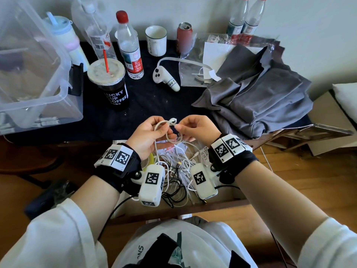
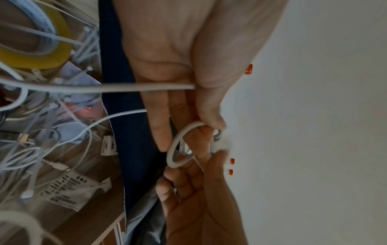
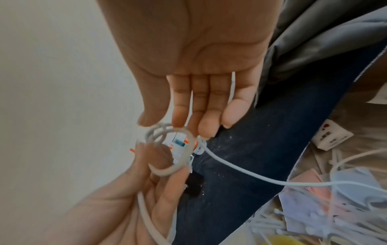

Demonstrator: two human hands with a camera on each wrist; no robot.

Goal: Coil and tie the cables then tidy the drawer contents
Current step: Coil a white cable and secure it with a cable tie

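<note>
A white cable (image 1: pixel 172 121) is twisted into a small loop with a knot-like crossing above the open drawer (image 1: pixel 212 206). My left hand (image 1: pixel 165 130) pinches the loop from the left, and the cable's long tail hangs from that palm into the drawer. My right hand (image 1: pixel 181 128) pinches the crossing from the right. In the left wrist view the cable loop (image 2: pixel 173 149) sits between my left hand (image 2: pixel 194 132) and my right hand (image 2: pixel 199 167). The right wrist view shows my right hand (image 3: pixel 163 124) at the cable loop (image 3: pixel 167 172).
The drawer holds a tangle of white and black cables (image 1: pixel 179 171), paper tags and a yellow tape roll (image 2: pixel 52 63). On the dark tabletop stand a coffee cup (image 1: pixel 114 88), bottles (image 1: pixel 131 49), a white controller (image 1: pixel 166 78), grey cloth (image 1: pixel 257 93) and a clear bin (image 1: pixel 32 74).
</note>
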